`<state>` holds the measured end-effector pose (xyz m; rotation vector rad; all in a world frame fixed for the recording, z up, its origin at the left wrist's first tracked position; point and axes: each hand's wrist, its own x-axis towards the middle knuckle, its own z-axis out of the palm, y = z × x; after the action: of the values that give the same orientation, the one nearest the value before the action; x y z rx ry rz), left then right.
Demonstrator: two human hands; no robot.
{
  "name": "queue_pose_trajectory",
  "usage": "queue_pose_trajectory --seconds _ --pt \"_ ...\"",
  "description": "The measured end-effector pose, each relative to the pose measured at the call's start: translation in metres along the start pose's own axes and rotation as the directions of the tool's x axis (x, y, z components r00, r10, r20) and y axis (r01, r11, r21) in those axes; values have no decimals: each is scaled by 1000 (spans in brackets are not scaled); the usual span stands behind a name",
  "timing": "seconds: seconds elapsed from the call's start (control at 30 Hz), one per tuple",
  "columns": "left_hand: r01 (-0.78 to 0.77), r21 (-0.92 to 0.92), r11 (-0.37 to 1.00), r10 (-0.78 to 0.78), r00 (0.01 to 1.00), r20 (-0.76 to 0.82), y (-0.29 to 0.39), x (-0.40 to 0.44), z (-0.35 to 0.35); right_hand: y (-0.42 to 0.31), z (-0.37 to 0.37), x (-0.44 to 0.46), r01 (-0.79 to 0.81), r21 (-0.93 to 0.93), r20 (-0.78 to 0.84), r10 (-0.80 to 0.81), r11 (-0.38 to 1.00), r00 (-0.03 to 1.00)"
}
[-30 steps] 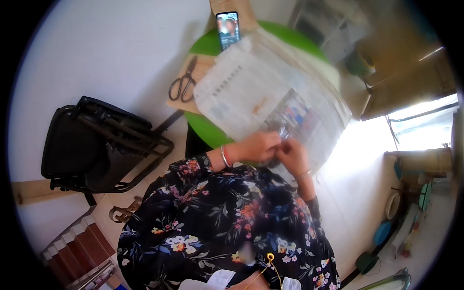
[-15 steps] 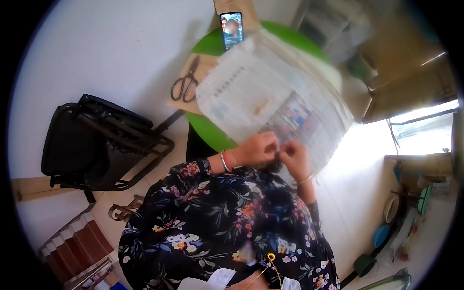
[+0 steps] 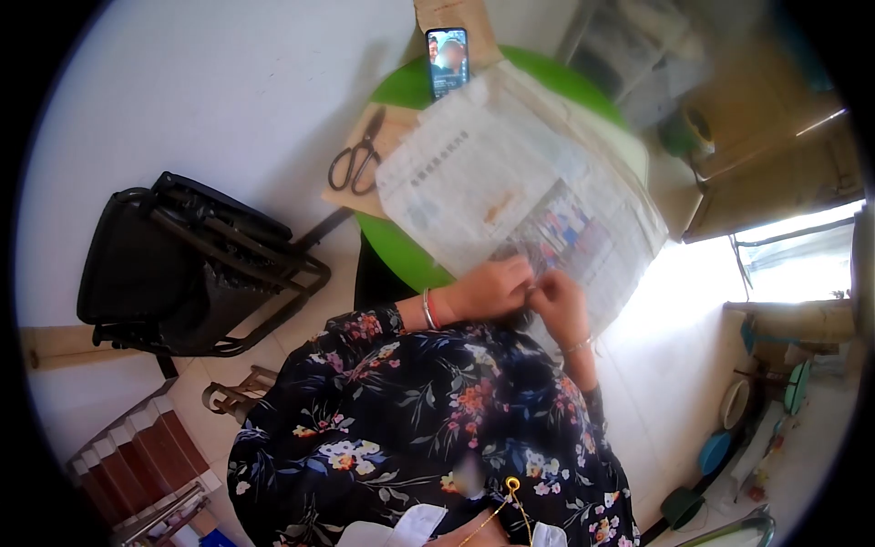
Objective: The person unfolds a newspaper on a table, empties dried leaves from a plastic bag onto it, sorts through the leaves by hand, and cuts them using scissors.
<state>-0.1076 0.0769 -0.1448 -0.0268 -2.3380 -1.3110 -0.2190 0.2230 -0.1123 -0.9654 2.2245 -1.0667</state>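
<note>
My left hand [image 3: 495,288] and my right hand [image 3: 559,305] meet at the near edge of a spread newspaper [image 3: 456,187], close to my body. The fingers of both are pinched together, nearly touching each other. Whatever they grip is too small and too covered to name. Something dark shows just below the fingers, partly hidden by my left hand. A printed colour picture lies on the paper just beyond my fingertips.
Under the newspaper is a round green table [image 3: 401,251]. Black-handled scissors [image 3: 357,167] rest on brown card [image 3: 398,128] at its left, and a lit phone [image 3: 447,62] stands at the back. A folded black chair [image 3: 196,269] leans left; cardboard boxes [image 3: 775,196] are at right.
Both hands have shifted slightly and drawn closer together, still pinched. The whole view has moved a little; the scissors, newspaper and phone keep their places on the table.
</note>
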Motion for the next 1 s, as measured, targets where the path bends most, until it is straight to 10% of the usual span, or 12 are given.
queue_pose_trajectory --seconds 0.23,0.4,0.6,0.7,1.0 --pt "232 -302 924 -239 971 16 -3 1 -1 6 11 -8 -139 528 -27 180 838 983" --pt "-111 150 982 107 994 35 -8 0 -2 8 14 -7 -97 443 -52 134 891 990" --pt "205 -200 958 -225 971 -83 5 -2 -3 11 22 -10 6 157 -191 24 988 981" --pt "446 -543 712 -512 858 32 5 -3 1 21 25 -9 4 156 -182 25 988 983" --pt "273 -238 932 -272 962 38 -4 1 -4 9 11 1 11 206 14 -14 979 1000"
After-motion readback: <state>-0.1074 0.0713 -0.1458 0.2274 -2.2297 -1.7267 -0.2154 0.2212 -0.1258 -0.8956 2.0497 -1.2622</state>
